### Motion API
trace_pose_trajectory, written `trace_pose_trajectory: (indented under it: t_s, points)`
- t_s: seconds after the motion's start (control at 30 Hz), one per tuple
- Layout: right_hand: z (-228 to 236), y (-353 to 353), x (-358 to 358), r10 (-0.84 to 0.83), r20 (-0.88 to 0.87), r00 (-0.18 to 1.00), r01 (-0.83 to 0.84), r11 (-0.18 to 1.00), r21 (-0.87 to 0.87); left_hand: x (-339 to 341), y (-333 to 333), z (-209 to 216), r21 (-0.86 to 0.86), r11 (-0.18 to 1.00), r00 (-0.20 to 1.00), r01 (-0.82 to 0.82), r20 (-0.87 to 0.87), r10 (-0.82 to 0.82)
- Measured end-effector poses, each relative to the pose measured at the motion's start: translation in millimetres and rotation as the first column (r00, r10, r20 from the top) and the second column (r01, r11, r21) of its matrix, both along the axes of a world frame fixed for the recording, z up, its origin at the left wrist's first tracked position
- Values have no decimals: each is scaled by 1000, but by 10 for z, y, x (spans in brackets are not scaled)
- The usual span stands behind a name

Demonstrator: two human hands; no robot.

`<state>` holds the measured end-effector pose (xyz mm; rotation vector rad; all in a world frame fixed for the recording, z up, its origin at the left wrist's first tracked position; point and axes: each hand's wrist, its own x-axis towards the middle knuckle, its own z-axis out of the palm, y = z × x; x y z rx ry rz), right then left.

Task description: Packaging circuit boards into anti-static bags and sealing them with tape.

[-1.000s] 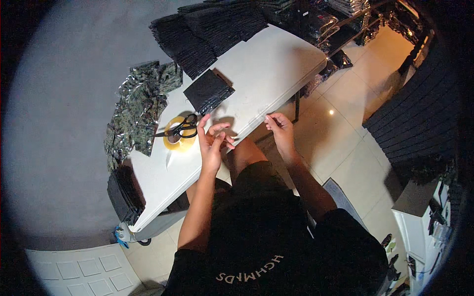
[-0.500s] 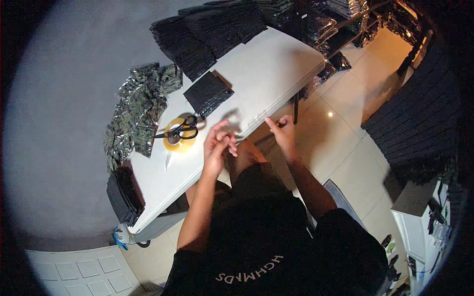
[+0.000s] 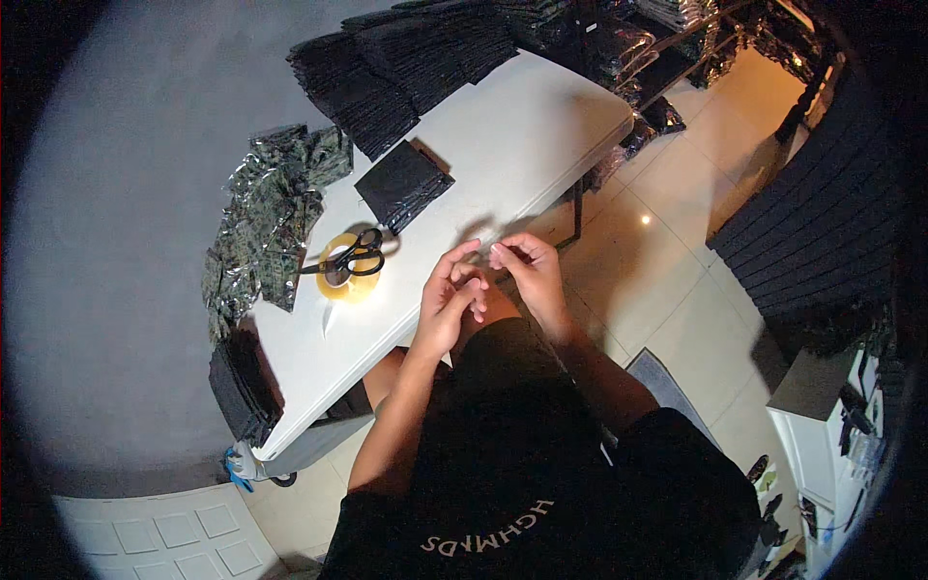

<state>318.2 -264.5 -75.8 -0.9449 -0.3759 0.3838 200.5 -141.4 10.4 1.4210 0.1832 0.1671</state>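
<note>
My left hand (image 3: 449, 302) hovers over my lap at the table's near edge, fingers loosely curled and apart, with nothing visible in its palm. Beside it, my right hand (image 3: 537, 280) pinches thumb and forefinger together close to the left forefinger's tip. Whatever lies in that pinch is too small to make out. Left of the hands, black-handled scissors (image 3: 363, 253) rest across a roll of yellowish tape (image 3: 338, 287) on the white table (image 3: 522, 126). Farther off on the tabletop lies a folded black packet (image 3: 403, 186) in shiny clear plastic.
Stacks of black folded cloth (image 3: 396, 63) line the table's far side. Camouflage-patterned packets in plastic (image 3: 266, 222) lie along its left, near a smaller black pile (image 3: 244, 387). Bagged goods (image 3: 619, 48) fill a rack at the back. A white cabinet (image 3: 807, 435) stands at right.
My right hand has moved left to meet the left hand and its fingers have come together. My left hand has shifted slightly right. The table things stay put.
</note>
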Motion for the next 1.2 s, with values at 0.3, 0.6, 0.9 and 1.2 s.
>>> trace_pose_trajectory:
  t_s: [0.3,0.6,0.9,1.2]
  points:
    - [-162,-168,391,-266,68,961,272,957,-104,158,257,105,496,790,933,-360,167,320]
    - [-469,-77,594,-244,-6,970,242,963,-121,125,621,-175,116,956,963,-269,11,269]
    - [-574,-7,706,-259,25,966,258,944,-203,190,606,-189,170,949,964,-266,18,267]
    - [-938,-164,636,-339,-214,916,248,898,-364,-24,611,-201,126,956,964,-265,-3,267]
